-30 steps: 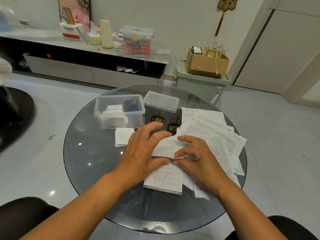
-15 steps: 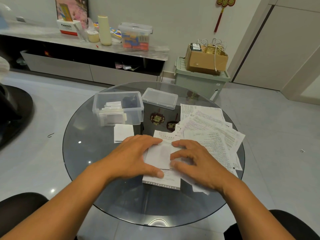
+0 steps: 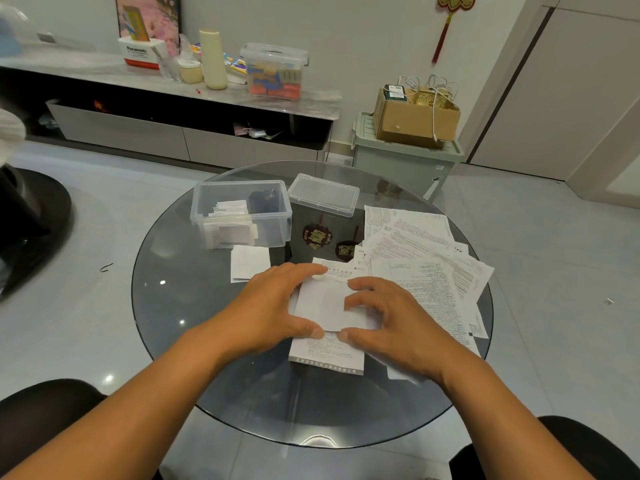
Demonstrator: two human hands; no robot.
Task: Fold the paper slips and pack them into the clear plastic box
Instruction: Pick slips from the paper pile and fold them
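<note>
On the round glass table (image 3: 180,306) a white paper slip (image 3: 325,303) lies partly folded over its printed lower part. My left hand (image 3: 270,306) presses flat on the slip's left side, thumb at the fold's lower edge. My right hand (image 3: 398,323) presses its right side with bent fingertips and thumb. The clear plastic box (image 3: 277,220) stands open at the far left and holds several folded slips. Its lid (image 3: 323,194) lies beside it. A pile of unfolded printed slips (image 3: 426,251) spreads to the right.
One folded slip (image 3: 247,266) lies on the glass in front of the box. Two dark ornaments (image 3: 317,237) show between the box and the pile. Beyond the table are a low cabinet (image 3: 173,140) and a green bin (image 3: 405,161) carrying a cardboard box.
My left hand has come down from hovering with raised fingers to pressing flat on the slip. The slip's upper half has been folded down and both hands have flattened it.
</note>
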